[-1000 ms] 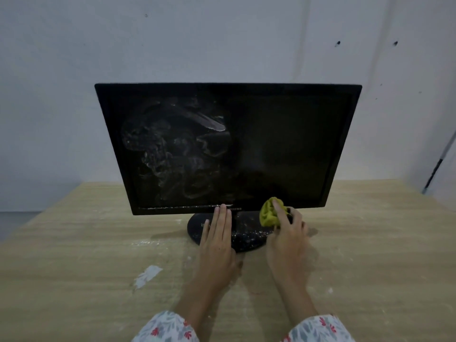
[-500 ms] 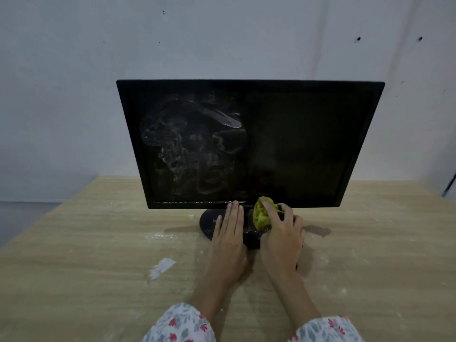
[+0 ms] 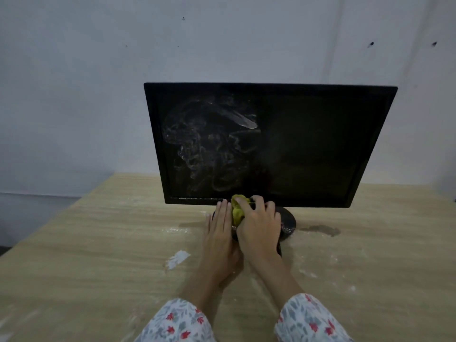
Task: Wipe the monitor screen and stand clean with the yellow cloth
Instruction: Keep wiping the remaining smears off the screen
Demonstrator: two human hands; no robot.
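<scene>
Mostly hidden under both hands, the black stand (image 3: 288, 219).

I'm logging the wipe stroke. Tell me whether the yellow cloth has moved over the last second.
Yes. The yellow cloth, gripped by the right hand, has slid left across the stand base, from its right part to beside the left hand.

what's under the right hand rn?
A bunched yellow cloth, gripped by the right hand on the round black monitor stand. The stand's surface beneath is covered.
</scene>
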